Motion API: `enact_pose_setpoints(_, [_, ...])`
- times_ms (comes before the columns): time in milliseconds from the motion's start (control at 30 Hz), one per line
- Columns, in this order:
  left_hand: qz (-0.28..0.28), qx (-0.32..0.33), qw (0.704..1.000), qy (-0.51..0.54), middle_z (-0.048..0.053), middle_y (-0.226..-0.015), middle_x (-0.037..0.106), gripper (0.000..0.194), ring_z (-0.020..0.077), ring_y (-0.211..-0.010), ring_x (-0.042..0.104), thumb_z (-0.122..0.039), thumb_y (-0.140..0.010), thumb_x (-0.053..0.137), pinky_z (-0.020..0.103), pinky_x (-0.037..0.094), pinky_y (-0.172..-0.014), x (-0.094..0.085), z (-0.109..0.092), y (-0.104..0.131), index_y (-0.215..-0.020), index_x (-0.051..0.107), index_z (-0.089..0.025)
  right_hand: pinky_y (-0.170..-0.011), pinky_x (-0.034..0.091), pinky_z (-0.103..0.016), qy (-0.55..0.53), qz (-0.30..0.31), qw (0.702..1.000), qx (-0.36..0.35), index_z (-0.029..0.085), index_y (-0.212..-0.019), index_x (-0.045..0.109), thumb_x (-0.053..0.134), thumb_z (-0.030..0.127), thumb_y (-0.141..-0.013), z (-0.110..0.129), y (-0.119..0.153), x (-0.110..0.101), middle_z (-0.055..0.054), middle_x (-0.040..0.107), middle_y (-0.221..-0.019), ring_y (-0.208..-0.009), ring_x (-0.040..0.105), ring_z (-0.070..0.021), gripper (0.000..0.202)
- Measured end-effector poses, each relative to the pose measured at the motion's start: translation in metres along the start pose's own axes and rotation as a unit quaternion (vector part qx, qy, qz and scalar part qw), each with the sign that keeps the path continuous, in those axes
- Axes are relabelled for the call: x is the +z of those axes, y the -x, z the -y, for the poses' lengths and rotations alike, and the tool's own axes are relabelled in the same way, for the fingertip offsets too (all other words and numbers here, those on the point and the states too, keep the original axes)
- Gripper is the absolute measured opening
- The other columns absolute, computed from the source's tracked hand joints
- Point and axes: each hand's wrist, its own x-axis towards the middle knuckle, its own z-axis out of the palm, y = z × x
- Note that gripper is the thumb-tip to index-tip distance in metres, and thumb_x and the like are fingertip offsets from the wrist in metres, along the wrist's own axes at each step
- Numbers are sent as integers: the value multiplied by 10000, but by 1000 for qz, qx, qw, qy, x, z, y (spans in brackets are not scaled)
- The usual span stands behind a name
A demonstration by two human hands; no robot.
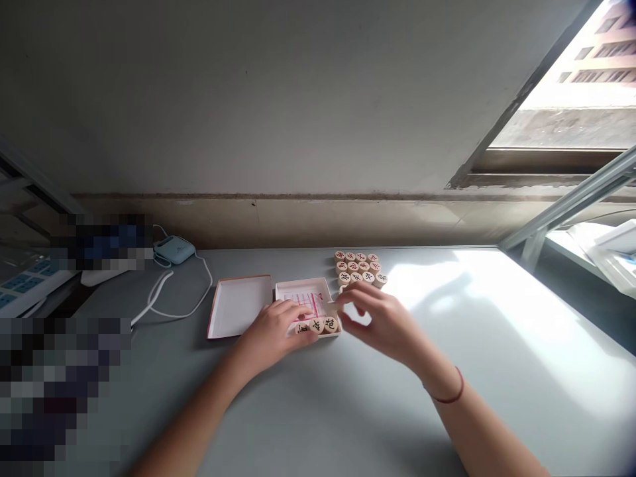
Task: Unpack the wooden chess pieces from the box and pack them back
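A shallow white box (303, 286) holds a sheet with red lines and, along its near side, round wooden pieces (317, 325) with dark characters. My left hand (282, 329) rests on the box's near left part, fingers spread over the sheet and thumb by the pieces. Over the box's right edge is my right hand (370, 317), thumb and fingers bent toward each other around a small pale piece (332, 306). Beyond it, more wooden pieces (358, 267) stand in rows on the table, some with red characters and some with dark ones; my right hand partly hides the nearest row.
An open box lid (240, 307) lies left of the box. Farther left on the grey table (308, 404) are a light blue device (174, 250), a white cable (203, 299) and a power strip (24, 285). A wall stands behind; a metal frame (571, 199) rises at right.
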Motion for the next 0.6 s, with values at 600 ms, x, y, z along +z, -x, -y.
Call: enact_pose_setpoints(600, [62, -25, 995, -78, 25, -1025, 681, 204, 230, -1022, 566, -409, -910, 508, 386, 368, -908, -4, 5, 1, -969, 616, -246, -487, 318, -239, 124, 178, 952, 218, 217, -674, 545, 523, 149, -748, -36, 8, -4, 4, 583, -601, -541, 519, -140, 102])
